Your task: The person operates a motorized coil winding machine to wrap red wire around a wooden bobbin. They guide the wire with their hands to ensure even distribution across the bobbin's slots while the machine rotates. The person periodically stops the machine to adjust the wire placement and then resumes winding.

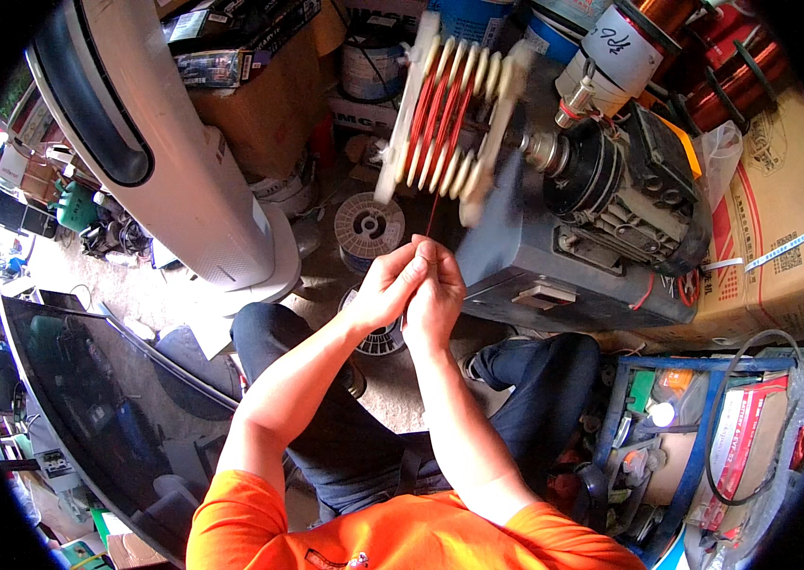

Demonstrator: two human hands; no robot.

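My left hand (388, 286) and my right hand (435, 298) are together in front of me, fingers closed on a thin dark red wire (432, 220). From my fingertips the wire runs up to a coil winding former (440, 114). Red wire lies in the grooves between the former's pale bars, and its end boards are smeared by motion. A shaft joins the former to a dark electric motor (601, 185) on a grey metal box (516, 252). Below the former, just beyond my hands, a wire spool (369, 226) stands on the floor. Another spool (378, 339) is partly hidden under my forearms.
A tall white appliance (174, 142) stands at the left, with a dark curved screen (122, 418) nearer me. Copper wire reels (739, 76) sit at the far right above a cardboard box (772, 237). A blue-framed rack (696, 456) of small parts stands by my right knee.
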